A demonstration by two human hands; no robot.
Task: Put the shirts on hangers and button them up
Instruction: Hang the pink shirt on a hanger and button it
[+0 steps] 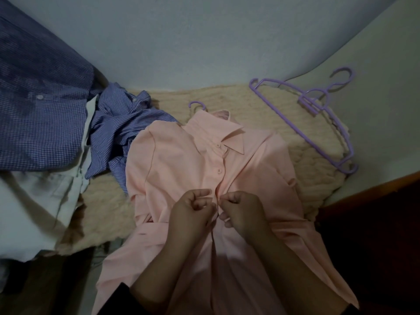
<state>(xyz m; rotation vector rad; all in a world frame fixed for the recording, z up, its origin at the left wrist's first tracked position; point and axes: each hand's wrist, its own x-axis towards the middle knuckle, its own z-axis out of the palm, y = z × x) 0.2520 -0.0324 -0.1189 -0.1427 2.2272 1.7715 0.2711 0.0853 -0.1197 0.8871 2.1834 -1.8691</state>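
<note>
A pink shirt (181, 164) lies front-up on a cream blanket (313, 164), with a purple hanger hook (197, 105) sticking out above its collar. Two buttons below the collar are fastened. My left hand (193, 208) and my right hand (241, 208) meet at the front placket, each pinching one edge of the pink shirt at the third button. The button itself is hidden by my fingers. Below my hands the front is still parted.
A crumpled blue striped shirt (118, 128) lies left of the pink one. A blue checked shirt (38, 98) and a white shirt (29, 201) are at the far left. Spare purple hangers (313, 103) rest at the back right near the wall.
</note>
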